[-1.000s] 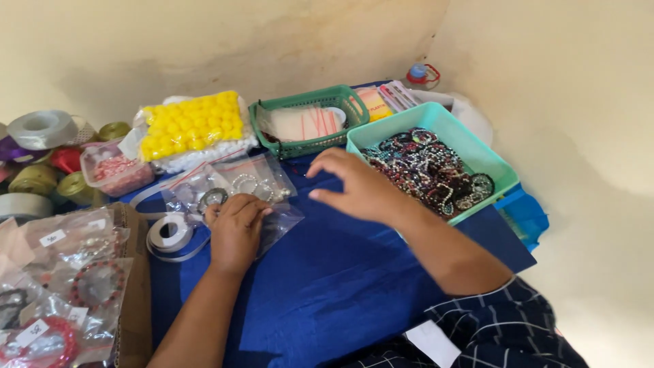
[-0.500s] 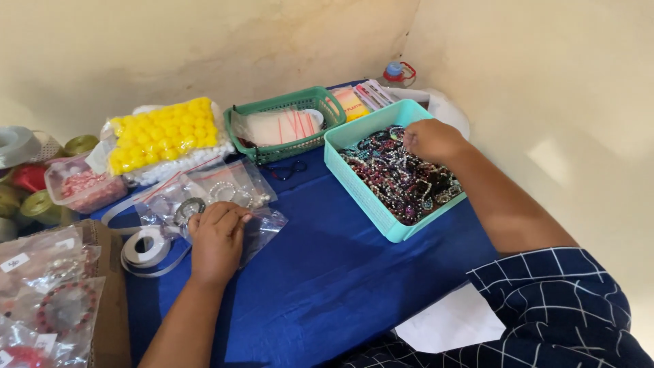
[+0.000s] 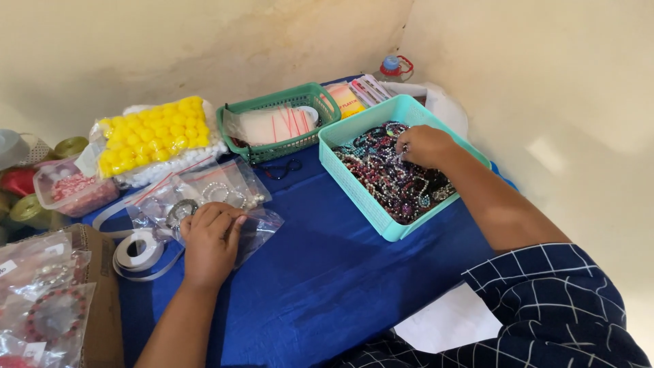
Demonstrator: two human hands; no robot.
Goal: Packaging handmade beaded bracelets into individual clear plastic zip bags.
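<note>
My right hand (image 3: 423, 146) reaches into a light teal basket (image 3: 363, 193) full of beaded bracelets (image 3: 388, 176), fingers pinched on a bracelet near the middle of the pile. My left hand (image 3: 208, 242) lies flat on clear zip bags (image 3: 225, 194) that hold bracelets, pressing them onto the blue cloth (image 3: 320, 272). A small black loop (image 3: 283, 168) lies on the cloth between the bags and the teal basket.
A green basket (image 3: 235, 133) with bags stands at the back, a pack of yellow pom-poms (image 3: 151, 134) to its left. White ribbon roll (image 3: 136, 251), bead tub (image 3: 68, 191) and a cardboard box (image 3: 99, 300) with bagged bracelets sit at left. Walls close in behind and right.
My right hand crossed from above the cloth into the teal basket and closed its fingers on a bracelet. My left hand stayed on the zip bags. The view shifted slightly.
</note>
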